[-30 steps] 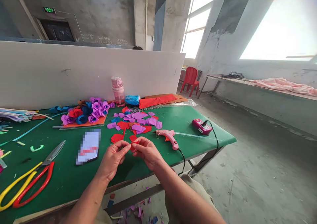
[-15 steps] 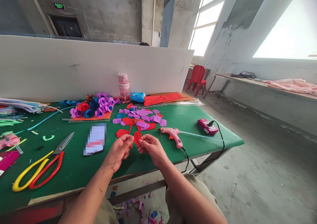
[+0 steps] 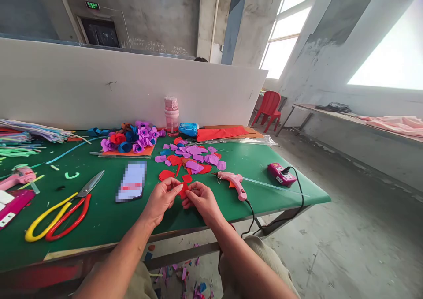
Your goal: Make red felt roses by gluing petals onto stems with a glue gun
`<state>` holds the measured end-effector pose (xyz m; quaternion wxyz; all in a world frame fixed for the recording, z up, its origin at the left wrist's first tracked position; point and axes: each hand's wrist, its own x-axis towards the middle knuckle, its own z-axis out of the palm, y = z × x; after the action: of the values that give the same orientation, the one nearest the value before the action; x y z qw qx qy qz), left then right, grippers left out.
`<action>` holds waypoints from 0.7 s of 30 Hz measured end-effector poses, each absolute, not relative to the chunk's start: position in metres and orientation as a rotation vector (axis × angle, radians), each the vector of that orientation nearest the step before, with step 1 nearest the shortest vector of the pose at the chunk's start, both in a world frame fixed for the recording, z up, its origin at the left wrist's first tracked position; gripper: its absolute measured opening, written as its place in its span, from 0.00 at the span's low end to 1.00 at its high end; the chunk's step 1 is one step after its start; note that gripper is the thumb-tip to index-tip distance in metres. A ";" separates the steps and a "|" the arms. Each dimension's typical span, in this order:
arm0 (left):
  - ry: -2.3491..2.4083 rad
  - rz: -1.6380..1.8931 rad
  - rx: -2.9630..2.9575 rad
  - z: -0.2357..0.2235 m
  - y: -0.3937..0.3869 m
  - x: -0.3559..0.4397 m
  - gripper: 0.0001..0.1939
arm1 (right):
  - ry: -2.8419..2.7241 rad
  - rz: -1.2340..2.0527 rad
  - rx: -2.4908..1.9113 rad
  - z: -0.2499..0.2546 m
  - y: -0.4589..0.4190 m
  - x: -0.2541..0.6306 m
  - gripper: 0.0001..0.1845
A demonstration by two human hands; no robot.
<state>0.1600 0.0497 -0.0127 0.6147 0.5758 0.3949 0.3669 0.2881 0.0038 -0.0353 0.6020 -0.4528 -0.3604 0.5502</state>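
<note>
Between my two hands, close to the table's front edge, is a small red paper petal (image 3: pixel 183 190). My left hand (image 3: pixel 165 196) pinches its left side with closed fingers. On the other side, my right hand (image 3: pixel 200 200) is closed on the petal too. Just beyond my fingertips lie another red petal (image 3: pixel 166 175) and a loose pile of purple petals (image 3: pixel 194 167), with red, blue and brown pieces mixed in. A pink glue gun (image 3: pixel 234 182) rests to the right of my right hand. Left of my left hand is a phone (image 3: pixel 131 182) with a blurred screen.
Scissors (image 3: pixel 71 208) with yellow and red handles lie at left on the green table (image 3: pixel 284 197). Finished paper flowers (image 3: pixel 132 138), a pink bottle (image 3: pixel 171 116) and a white board (image 3: pixel 132 83) stand behind. A corded pink power strip (image 3: pixel 281 174) sits at right.
The view has shifted, so the table things appear further right. My fingers have moved about on the red petal, which shows more plainly between them than a second ago.
</note>
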 end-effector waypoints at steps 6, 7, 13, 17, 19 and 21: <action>0.887 0.827 1.331 -0.011 0.049 0.159 0.13 | -0.893 1.230 -1.086 -0.040 0.004 0.288 0.14; 0.886 0.822 1.336 -0.011 0.048 0.159 0.13 | -0.904 1.229 -1.090 -0.041 0.004 0.288 0.14; 0.908 0.847 1.342 -0.011 0.052 0.157 0.14 | -0.974 1.156 -1.155 -0.031 0.005 0.299 0.11; 0.968 0.808 1.352 -0.012 0.058 0.153 0.16 | -1.062 0.790 -1.290 -0.009 -0.007 0.355 0.11; 0.973 0.726 1.393 -0.012 0.059 0.153 0.15 | -1.031 0.609 -1.427 -0.003 -0.022 0.391 0.13; 0.972 0.649 1.481 -0.011 0.059 0.153 0.14 | -0.989 0.471 -1.619 -0.004 -0.039 0.420 0.14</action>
<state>0.1530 0.0587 -0.0113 0.5870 0.6354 0.4172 0.2785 0.4201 -0.0387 -0.0041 0.5593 -0.6865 -0.4196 0.1996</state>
